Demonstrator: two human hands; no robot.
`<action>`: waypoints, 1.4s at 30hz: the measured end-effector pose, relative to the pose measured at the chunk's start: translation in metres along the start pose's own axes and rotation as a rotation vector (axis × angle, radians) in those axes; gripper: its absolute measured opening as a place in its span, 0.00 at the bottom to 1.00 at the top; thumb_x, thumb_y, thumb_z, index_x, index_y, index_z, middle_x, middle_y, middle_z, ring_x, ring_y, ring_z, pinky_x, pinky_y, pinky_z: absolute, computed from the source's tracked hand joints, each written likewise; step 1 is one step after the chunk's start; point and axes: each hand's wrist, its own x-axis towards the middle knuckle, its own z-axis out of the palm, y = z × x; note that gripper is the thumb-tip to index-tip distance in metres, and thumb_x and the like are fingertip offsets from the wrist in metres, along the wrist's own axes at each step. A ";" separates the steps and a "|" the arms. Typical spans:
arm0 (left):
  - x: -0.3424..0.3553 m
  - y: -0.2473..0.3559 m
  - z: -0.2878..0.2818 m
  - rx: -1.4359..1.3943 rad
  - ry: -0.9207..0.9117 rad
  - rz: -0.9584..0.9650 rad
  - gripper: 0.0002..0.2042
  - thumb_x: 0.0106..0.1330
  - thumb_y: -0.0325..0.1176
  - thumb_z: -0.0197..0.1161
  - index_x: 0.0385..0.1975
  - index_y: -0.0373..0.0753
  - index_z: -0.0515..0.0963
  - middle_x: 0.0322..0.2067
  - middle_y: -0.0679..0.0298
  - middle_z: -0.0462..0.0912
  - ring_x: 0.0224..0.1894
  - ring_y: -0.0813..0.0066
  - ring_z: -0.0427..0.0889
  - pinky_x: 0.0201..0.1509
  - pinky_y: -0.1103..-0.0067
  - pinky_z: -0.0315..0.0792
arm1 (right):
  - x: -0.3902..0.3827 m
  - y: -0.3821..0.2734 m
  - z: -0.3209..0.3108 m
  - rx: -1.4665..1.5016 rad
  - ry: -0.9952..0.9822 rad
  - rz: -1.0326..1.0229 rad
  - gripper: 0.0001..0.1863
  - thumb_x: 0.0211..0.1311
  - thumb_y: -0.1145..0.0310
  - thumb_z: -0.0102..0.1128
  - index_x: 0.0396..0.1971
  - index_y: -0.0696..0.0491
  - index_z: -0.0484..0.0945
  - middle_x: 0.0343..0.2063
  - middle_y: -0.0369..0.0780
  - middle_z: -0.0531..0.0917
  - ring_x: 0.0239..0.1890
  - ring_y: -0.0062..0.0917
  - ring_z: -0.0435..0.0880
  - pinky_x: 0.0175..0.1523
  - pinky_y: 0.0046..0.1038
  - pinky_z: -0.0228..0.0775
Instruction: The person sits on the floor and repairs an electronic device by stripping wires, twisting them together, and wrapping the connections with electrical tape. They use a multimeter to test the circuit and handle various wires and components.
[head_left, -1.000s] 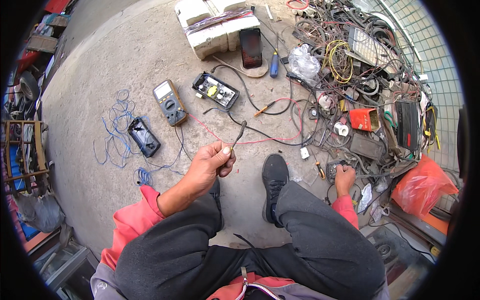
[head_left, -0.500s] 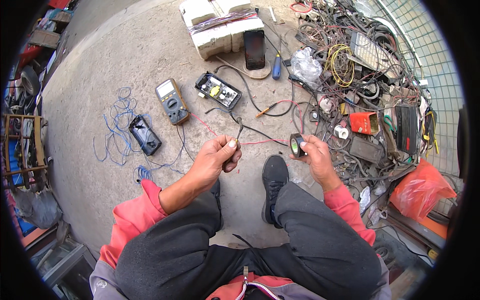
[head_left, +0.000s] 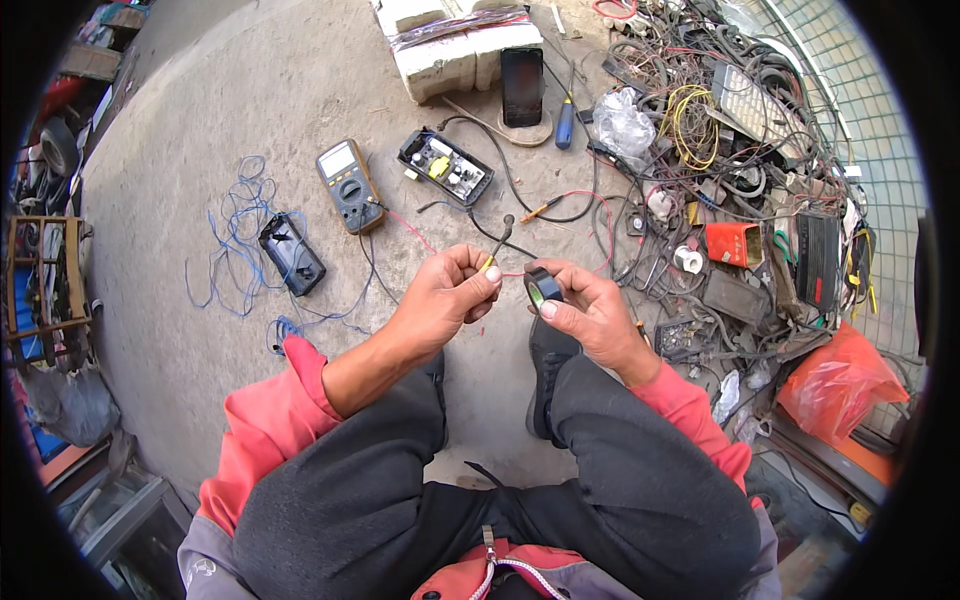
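Observation:
Between thumb and fingers, my left hand (head_left: 455,288) pinches a short dark cable (head_left: 500,241) whose thicker end sticks up; a bit of yellow shows at the grip. My right hand (head_left: 592,310) is closed around a roll of black electrical tape (head_left: 543,287) with a green inner ring. A small gap separates the roll from my left fingertips. Beyond my hands lies an opened black case with a circuit board (head_left: 446,168) inside. Left of it is a multimeter (head_left: 349,187) with red and black leads. The red lead's probe (head_left: 541,210) rests on the ground.
An empty black case half (head_left: 292,254) lies beside tangled blue wire (head_left: 235,245) on the left. At the back, a phone (head_left: 522,88) leans on a white foam block (head_left: 450,65), near a blue screwdriver (head_left: 565,125). Heaped cables and scrap (head_left: 740,170) fill the right side.
My right hand has brought the tape roll leftward, close to my left hand. My left hand has shifted slightly right and away from me, still pinching the cable.

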 end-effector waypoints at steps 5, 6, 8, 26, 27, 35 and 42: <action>-0.001 -0.003 -0.002 0.074 0.038 0.020 0.09 0.69 0.33 0.64 0.35 0.37 0.71 0.25 0.69 0.75 0.22 0.84 0.68 0.26 0.84 0.61 | 0.002 0.000 0.004 -0.016 -0.029 -0.018 0.14 0.62 0.68 0.67 0.37 0.62 0.75 0.60 0.46 0.69 0.51 0.20 0.74 0.54 0.23 0.69; -0.002 -0.002 -0.002 0.079 0.040 0.015 0.09 0.69 0.33 0.64 0.35 0.37 0.72 0.26 0.69 0.76 0.23 0.84 0.69 0.26 0.84 0.61 | 0.002 0.000 0.005 -0.013 -0.028 -0.015 0.14 0.62 0.68 0.67 0.38 0.62 0.75 0.60 0.46 0.69 0.51 0.20 0.74 0.54 0.23 0.69; -0.003 -0.002 -0.002 0.085 0.044 0.021 0.09 0.68 0.32 0.65 0.36 0.36 0.72 0.26 0.68 0.77 0.23 0.85 0.69 0.27 0.84 0.62 | 0.001 0.000 0.006 -0.015 -0.026 -0.016 0.13 0.62 0.69 0.67 0.38 0.62 0.75 0.60 0.46 0.69 0.51 0.20 0.74 0.54 0.24 0.70; -0.003 -0.005 -0.002 0.185 0.089 0.167 0.13 0.62 0.22 0.67 0.41 0.34 0.69 0.42 0.60 0.82 0.37 0.85 0.77 0.39 0.85 0.73 | 0.002 -0.004 0.011 0.032 -0.076 -0.100 0.11 0.60 0.75 0.64 0.39 0.61 0.72 0.65 0.50 0.66 0.62 0.25 0.69 0.66 0.31 0.61; -0.003 -0.005 -0.001 0.182 0.088 0.172 0.14 0.62 0.21 0.67 0.41 0.34 0.68 0.42 0.59 0.82 0.37 0.85 0.77 0.40 0.85 0.73 | 0.002 -0.005 0.011 0.032 -0.084 -0.101 0.12 0.60 0.75 0.64 0.39 0.61 0.72 0.65 0.51 0.65 0.63 0.27 0.68 0.67 0.32 0.60; -0.006 -0.004 0.000 0.349 0.040 0.220 0.16 0.60 0.19 0.69 0.38 0.37 0.65 0.43 0.55 0.81 0.34 0.86 0.77 0.37 0.85 0.75 | 0.002 0.002 0.010 0.025 -0.130 -0.140 0.12 0.57 0.74 0.64 0.38 0.61 0.73 0.64 0.52 0.65 0.66 0.33 0.66 0.69 0.35 0.56; -0.005 -0.005 -0.002 0.412 0.066 0.194 0.17 0.58 0.19 0.70 0.32 0.37 0.64 0.40 0.52 0.83 0.31 0.85 0.78 0.33 0.85 0.75 | -0.001 0.000 0.010 0.057 -0.162 -0.089 0.10 0.57 0.76 0.63 0.37 0.61 0.73 0.63 0.52 0.66 0.66 0.32 0.67 0.69 0.35 0.57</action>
